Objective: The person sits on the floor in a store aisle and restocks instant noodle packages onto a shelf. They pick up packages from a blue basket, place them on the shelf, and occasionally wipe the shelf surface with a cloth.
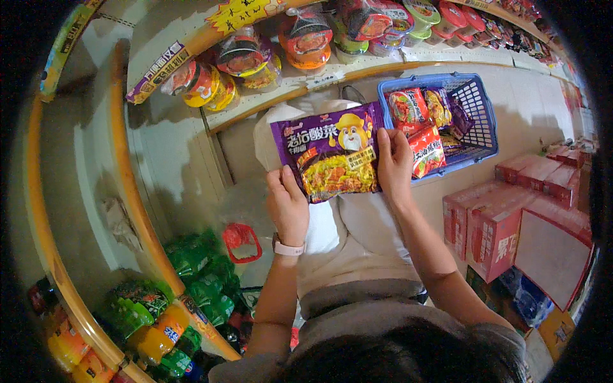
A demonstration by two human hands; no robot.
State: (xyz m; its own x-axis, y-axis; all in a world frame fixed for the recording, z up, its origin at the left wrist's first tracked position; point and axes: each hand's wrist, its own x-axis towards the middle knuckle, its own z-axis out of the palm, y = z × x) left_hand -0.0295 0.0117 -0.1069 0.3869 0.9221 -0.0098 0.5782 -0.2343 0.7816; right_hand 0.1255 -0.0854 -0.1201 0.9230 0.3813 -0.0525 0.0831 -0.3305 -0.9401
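Observation:
Stretched between both hands is a purple packet of instant noodles [335, 153], its printed front facing up at me. My left hand [289, 203] pinches its lower left corner, thumb on top. On the opposite edge my right hand [395, 165] grips the packet between thumb and fingers. Just past the right hand stands a blue plastic shopping basket [443, 171]. Inside it lie a red noodle packet [408, 107], another red packet [426, 151] leaning at the near side, and a purple packet [437, 107]. Darker purple packets lie deeper in the basket, partly hidden.
A shelf [287, 95] ahead carries several noodle bowls [306, 38]. Red cartons [493, 225] are stacked at the right. At the lower left, orange drink bottles [163, 335] and green bottles [206, 273] stand by wood-edged shelving [139, 215]. A red-rimmed plastic item [242, 243] is near my left wrist.

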